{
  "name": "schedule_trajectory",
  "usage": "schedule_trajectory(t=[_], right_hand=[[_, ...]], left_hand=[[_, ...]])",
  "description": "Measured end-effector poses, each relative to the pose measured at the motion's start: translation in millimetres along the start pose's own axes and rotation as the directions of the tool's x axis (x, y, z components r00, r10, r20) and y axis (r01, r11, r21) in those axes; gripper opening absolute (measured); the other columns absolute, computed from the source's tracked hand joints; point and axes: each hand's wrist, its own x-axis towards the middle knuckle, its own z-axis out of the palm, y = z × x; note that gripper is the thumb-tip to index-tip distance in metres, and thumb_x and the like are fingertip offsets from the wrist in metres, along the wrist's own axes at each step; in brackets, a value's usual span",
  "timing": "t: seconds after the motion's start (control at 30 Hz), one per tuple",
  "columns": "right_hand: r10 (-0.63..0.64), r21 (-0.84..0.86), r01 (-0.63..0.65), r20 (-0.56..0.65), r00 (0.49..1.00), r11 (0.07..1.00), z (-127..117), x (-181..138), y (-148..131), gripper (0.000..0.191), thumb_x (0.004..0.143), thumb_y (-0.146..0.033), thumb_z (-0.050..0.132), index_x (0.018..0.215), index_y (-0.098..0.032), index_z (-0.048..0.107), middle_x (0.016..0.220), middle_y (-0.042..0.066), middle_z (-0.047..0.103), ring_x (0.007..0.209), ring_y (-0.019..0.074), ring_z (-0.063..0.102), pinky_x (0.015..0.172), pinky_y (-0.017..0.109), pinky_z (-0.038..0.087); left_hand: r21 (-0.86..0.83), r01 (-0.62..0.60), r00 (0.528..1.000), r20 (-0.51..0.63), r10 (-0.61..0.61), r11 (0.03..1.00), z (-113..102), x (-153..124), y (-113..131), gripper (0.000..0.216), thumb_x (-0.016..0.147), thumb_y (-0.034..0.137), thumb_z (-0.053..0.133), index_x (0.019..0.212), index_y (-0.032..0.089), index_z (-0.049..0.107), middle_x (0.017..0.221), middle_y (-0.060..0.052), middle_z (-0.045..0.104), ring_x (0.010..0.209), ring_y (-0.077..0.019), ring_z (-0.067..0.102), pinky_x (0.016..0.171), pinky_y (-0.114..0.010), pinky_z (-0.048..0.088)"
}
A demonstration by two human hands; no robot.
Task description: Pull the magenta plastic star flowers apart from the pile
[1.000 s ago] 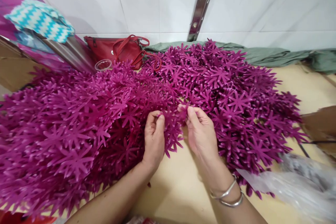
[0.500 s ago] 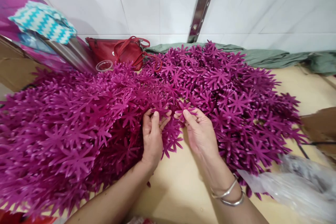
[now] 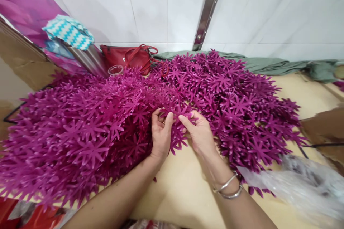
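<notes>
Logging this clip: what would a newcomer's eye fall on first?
A huge heap of magenta star-shaped plastic flower pieces covers most of the pale wooden table. At its near edge, the left hand and the right hand, wearing silver bangles, pinch pieces between them. A red handbag lies by the white tiled wall.

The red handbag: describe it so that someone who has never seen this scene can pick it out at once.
Look along the foot of the white tiled wall at the back, behind the big heap of purple plastic flowers. At the heap's far edge, left of the slanting metal strip, lies the red handbag with looped straps. Nothing else by the wall is red.
</notes>
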Motion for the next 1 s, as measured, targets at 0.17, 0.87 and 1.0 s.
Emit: schedule_trajectory(t=[0.17,0.87,1.0], right_hand=[[0.013,-0.004,-0.012,0.081,0.997,1.0,2.1,0.3,0.0,0.043,0.07,-0.048,0.092,0.07,-0.021,0.058,0.054,-0.008,0.061,0.046,0.0074,0.05,0.048,0.02,0.039],[-0.139,-0.068,0.146,0.098,0.985,0.987,-9.1,3.8,7.7,0.04,0.089,-0.056,0.075,0.073,-0.023,0.057,0.056,-0.008,0.049,0.049,0.0094,0.039,0.049,0.023,0.034],[-0.149,-0.141,0.168,0.135,0.98,0.976,-9.7,-1.3,7.3,0.04,0.09,-0.055,0.073,0.074,-0.022,0.06,0.067,-0.004,0.057,0.06,0.011,0.049,0.059,0.024,0.043]], left_hand=[[0.002,-0.004,1.0,-0.023,0.004,1.0,-0.1,9.3,0.3,0.043,0.076,0.032,0.086,0.106,0.022,0.057,0.093,0.002,0.074,0.082,-0.0107,0.071,0.083,-0.024,0.055],[0.113,-0.063,0.997,0.042,0.058,0.992,-25.8,21.5,-1.3,0.055,0.076,0.028,0.084,0.123,0.023,0.057,0.111,-0.005,0.078,0.098,-0.0177,0.075,0.096,-0.033,0.057],[0.133,-0.098,0.994,0.056,0.091,0.986,-28.9,19.7,-3.4,0.05,0.083,0.032,0.081,0.127,0.024,0.059,0.113,-0.005,0.078,0.099,-0.0174,0.075,0.095,-0.03,0.057]])
